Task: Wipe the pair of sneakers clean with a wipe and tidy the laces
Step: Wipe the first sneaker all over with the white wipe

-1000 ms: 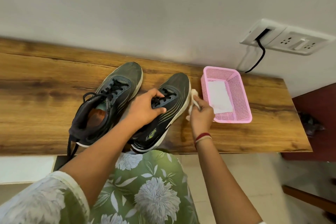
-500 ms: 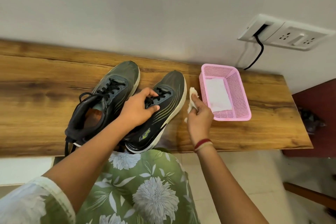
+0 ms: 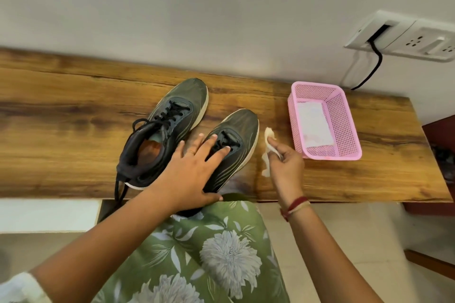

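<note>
Two dark olive sneakers with black laces and pale soles stand side by side on the wooden bench (image 3: 73, 115), toes toward the wall. The left sneaker (image 3: 170, 125) is untouched and its lace ends hang over the bench's front edge. My left hand (image 3: 189, 174) lies spread over the laces and heel of the right sneaker (image 3: 238, 135), fingers straight, thumb near the heel. My right hand (image 3: 285, 162) pinches a crumpled white wipe (image 3: 269, 140) just right of that shoe, clear of its sole.
A pink mesh basket (image 3: 344, 115) with a white wipe packet inside stands on the bench to the right. A wall socket (image 3: 403, 37) with a black cable sits above it. My lap in green floral cloth (image 3: 209, 253) is against the bench's front edge.
My left hand let go of the right sneaker's laces and spread flat over it. My right hand drew the wipe away from the shoe's sole, slightly to the right.
</note>
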A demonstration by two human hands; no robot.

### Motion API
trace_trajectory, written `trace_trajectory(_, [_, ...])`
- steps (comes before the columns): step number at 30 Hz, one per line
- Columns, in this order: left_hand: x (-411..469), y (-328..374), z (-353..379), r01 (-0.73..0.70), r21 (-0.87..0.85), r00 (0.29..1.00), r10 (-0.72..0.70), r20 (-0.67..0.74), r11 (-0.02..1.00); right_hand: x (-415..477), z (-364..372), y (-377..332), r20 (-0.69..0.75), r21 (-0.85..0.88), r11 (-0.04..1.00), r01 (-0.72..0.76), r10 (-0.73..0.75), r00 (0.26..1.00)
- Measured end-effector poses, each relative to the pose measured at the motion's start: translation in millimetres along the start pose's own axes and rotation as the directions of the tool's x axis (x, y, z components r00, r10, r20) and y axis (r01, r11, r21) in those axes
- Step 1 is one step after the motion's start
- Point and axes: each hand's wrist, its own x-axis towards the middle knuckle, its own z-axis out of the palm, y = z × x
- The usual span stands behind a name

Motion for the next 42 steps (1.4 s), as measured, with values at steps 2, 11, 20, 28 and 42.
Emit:
trace_trajectory(2, [0.0,-0.9,3.4,0.022,-0.049,1.0,-0.023,-0.014,0.999,2.8,3.2,-6.7,0.033,-0.081,0.99,0.116,-0.114,0.993])
trace_trajectory(11, [8.1,-11.5,19.5,-0.086,-0.406,0.978,-0.001,-0.209,0.91,-34.3,20.1,6.5,0.415,-0.46,0.722,0.516,-0.339,0.844])
trace_trajectory(20, [3.4,-7.4,29.2,-0.101,-0.226,0.955,0.031,-0.295,0.969,-17.4,9.1,-5.3,0.333,-0.549,0.662,0.511,-0.388,0.859])
trace_trajectory(28, [2.6,-6.8,28.3,-0.097,-0.324,0.947,-0.013,-0.321,0.941,-24.1,7.7,-5.2,0.494,-0.437,0.665,0.605,-0.385,0.78])
trace_trajectory(42, [9.4,-5.2,24.2,-0.064,-0.204,0.942,-0.008,-0.336,0.977,-15.9,7.1,-31.7,0.392,-0.512,0.737,0.441,-0.257,0.883])
